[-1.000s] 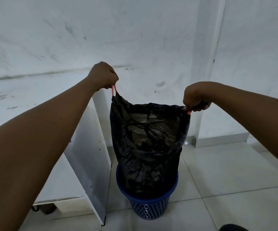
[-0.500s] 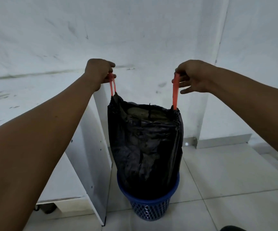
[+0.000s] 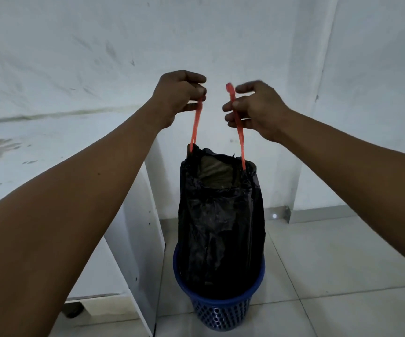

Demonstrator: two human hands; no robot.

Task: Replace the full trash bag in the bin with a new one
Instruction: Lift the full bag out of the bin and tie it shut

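Note:
A full black trash bag (image 3: 220, 224) stands in a blue perforated bin (image 3: 220, 310) on the floor, its lower part still inside the bin. Two orange drawstrings rise from its gathered mouth. My left hand (image 3: 179, 93) is closed on the left drawstring (image 3: 195, 127) and my right hand (image 3: 257, 108) is closed on the right drawstring (image 3: 239, 132), both held high above the bag and close together. The mouth of the bag is partly cinched, with some contents visible inside.
A white cabinet (image 3: 133, 227) stands directly left of the bin, its side panel close to the bag. Scuffed white walls are behind, with a corner and a baseboard (image 3: 318, 212) at the right. Tiled floor (image 3: 330, 276) spreads to the right of the bin.
Both hands rose and came together, drawing the orange strings out longer. The bag's mouth narrowed from wide open to gathered, and the bag stretched taller.

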